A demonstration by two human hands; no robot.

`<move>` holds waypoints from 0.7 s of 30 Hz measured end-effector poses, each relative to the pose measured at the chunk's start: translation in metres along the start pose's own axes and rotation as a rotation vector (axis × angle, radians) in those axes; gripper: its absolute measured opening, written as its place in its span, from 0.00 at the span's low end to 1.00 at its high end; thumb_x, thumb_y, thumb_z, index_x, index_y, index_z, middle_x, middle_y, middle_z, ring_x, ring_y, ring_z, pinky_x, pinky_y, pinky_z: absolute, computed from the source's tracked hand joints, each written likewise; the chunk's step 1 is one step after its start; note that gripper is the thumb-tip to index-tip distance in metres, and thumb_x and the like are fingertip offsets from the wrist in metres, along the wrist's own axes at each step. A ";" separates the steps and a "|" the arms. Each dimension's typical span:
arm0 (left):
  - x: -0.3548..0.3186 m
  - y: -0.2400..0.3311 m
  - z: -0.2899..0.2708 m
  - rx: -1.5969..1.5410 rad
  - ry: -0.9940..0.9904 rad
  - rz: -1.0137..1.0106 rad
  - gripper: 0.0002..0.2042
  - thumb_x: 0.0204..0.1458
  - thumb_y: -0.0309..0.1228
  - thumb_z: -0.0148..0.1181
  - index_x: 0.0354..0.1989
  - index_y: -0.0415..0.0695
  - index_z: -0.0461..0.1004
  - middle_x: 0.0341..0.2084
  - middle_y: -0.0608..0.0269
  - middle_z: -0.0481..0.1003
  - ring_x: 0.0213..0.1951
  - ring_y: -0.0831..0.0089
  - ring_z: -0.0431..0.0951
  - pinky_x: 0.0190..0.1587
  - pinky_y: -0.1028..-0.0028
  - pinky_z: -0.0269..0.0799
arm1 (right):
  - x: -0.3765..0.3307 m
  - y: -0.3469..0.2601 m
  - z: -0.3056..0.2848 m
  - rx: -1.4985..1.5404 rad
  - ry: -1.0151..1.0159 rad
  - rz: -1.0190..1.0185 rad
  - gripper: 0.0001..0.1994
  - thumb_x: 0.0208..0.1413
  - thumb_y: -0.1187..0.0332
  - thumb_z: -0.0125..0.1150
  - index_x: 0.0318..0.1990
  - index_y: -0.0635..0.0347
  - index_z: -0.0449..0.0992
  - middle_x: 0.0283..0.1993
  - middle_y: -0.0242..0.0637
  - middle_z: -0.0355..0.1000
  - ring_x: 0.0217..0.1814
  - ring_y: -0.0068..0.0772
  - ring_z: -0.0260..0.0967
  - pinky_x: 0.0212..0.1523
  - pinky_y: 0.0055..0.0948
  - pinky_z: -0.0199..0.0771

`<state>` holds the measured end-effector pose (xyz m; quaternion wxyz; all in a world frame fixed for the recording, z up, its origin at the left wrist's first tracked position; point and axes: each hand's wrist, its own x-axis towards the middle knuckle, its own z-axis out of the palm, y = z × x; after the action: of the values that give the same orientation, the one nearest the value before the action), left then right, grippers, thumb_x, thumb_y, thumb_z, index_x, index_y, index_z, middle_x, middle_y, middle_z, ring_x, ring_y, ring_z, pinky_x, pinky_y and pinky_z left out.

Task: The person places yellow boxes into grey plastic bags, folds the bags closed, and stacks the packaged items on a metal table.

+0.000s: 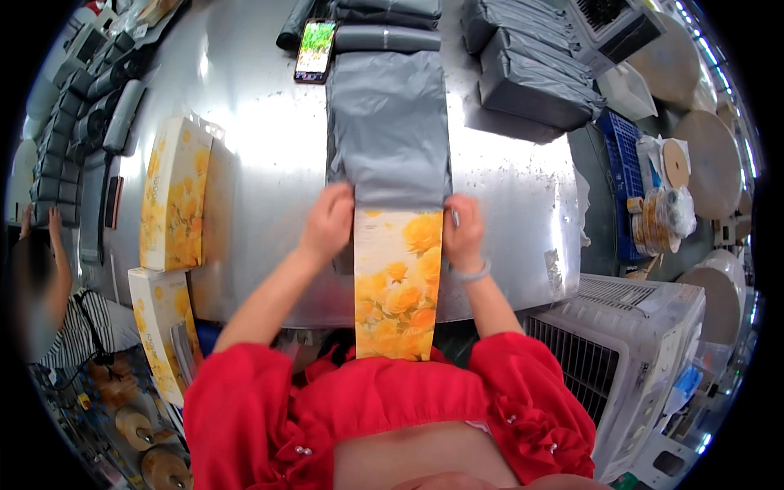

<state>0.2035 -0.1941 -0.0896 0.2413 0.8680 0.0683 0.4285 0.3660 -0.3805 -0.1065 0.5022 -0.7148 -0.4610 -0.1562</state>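
Long flower-printed box (398,282), yellow blooms on cream, lies between the two hands, its far end inside the mouth of a grey plastic mailer bag (389,122); the near end overhangs the worktop (261,155) edge toward the red-sleeved body. Left hand (327,222) curled over the bag's mouth at the box's left edge, fingers folded down on the grey film. Right hand (463,232) grips the bag's mouth at the box's right edge, fingers closed on it; pale band on that wrist. Bag stretches flat away from the hands. Beyond it, a phone (315,50) with lit screen, left of rolled grey bags. Far right of the hands, stacked grey parcels (535,69). Well left of the left hand, two more flowered boxes (173,196). Right of the right hand, below worktop level, a white grilled cooler unit (621,343).
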 end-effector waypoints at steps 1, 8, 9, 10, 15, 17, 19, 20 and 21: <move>-0.001 0.003 0.007 -0.070 0.020 -0.212 0.04 0.46 0.24 0.52 0.26 0.35 0.66 0.32 0.45 0.71 0.35 0.50 0.71 0.34 0.60 0.69 | -0.008 -0.005 0.007 -0.015 0.061 0.012 0.08 0.48 0.74 0.55 0.37 0.63 0.71 0.33 0.47 0.69 0.33 0.49 0.66 0.34 0.40 0.69; -0.017 0.013 0.004 0.257 -0.687 -0.553 0.07 0.46 0.30 0.50 0.28 0.39 0.70 0.24 0.45 0.74 0.31 0.48 0.74 0.32 0.55 0.69 | -0.007 0.006 -0.025 -0.347 -0.666 0.242 0.04 0.44 0.70 0.53 0.26 0.59 0.71 0.26 0.45 0.70 0.29 0.50 0.69 0.30 0.45 0.69; -0.039 0.037 -0.020 0.263 -0.845 -0.527 0.07 0.46 0.30 0.50 0.28 0.39 0.70 0.25 0.45 0.74 0.31 0.48 0.74 0.32 0.55 0.69 | -0.027 -0.012 -0.044 -0.337 -0.779 0.170 0.04 0.42 0.69 0.55 0.24 0.59 0.72 0.25 0.45 0.69 0.28 0.49 0.69 0.29 0.44 0.69; -0.074 0.058 -0.040 0.262 -0.985 -0.467 0.07 0.45 0.29 0.51 0.29 0.40 0.71 0.26 0.46 0.75 0.32 0.49 0.75 0.33 0.55 0.70 | -0.055 -0.034 -0.068 -0.333 -0.894 0.091 0.05 0.40 0.68 0.56 0.22 0.59 0.72 0.23 0.45 0.69 0.27 0.48 0.69 0.28 0.44 0.69; -0.101 0.074 -0.049 0.224 -1.056 -0.535 0.10 0.46 0.33 0.52 0.21 0.39 0.72 0.23 0.47 0.74 0.30 0.50 0.75 0.32 0.56 0.71 | -0.077 -0.056 -0.086 -0.204 -0.820 0.218 0.08 0.44 0.66 0.57 0.23 0.62 0.73 0.22 0.48 0.71 0.23 0.51 0.70 0.25 0.44 0.69; -0.097 0.069 -0.043 0.236 -0.757 -0.661 0.13 0.47 0.37 0.54 0.19 0.40 0.70 0.19 0.50 0.73 0.28 0.51 0.74 0.29 0.57 0.68 | -0.052 -0.033 -0.079 -0.230 -0.706 0.318 0.09 0.50 0.65 0.55 0.25 0.61 0.73 0.21 0.47 0.71 0.24 0.45 0.71 0.25 0.38 0.69; -0.075 0.082 -0.047 0.341 -0.722 -0.598 0.14 0.48 0.38 0.57 0.17 0.42 0.68 0.16 0.53 0.71 0.25 0.54 0.73 0.25 0.59 0.66 | -0.050 -0.027 -0.082 0.034 -0.748 0.789 0.11 0.54 0.64 0.55 0.27 0.63 0.71 0.22 0.45 0.72 0.25 0.38 0.74 0.25 0.34 0.69; -0.067 0.092 -0.045 0.301 -0.614 -0.543 0.14 0.47 0.38 0.58 0.17 0.42 0.67 0.15 0.55 0.70 0.24 0.55 0.72 0.25 0.60 0.65 | -0.053 -0.022 -0.081 0.119 -0.715 0.818 0.11 0.54 0.64 0.55 0.27 0.64 0.71 0.22 0.45 0.72 0.25 0.37 0.74 0.26 0.33 0.69; -0.059 0.105 -0.036 0.259 -0.508 -0.488 0.14 0.46 0.37 0.60 0.17 0.43 0.67 0.14 0.57 0.69 0.22 0.57 0.71 0.24 0.62 0.65 | -0.058 -0.015 -0.079 0.203 -0.678 0.847 0.11 0.54 0.65 0.55 0.28 0.64 0.72 0.23 0.44 0.73 0.25 0.35 0.75 0.26 0.32 0.69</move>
<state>0.1294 -0.2923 -0.0623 0.2338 0.9282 0.2648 0.1170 0.3426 -0.4770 -0.1024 0.4109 -0.7959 -0.2819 0.3438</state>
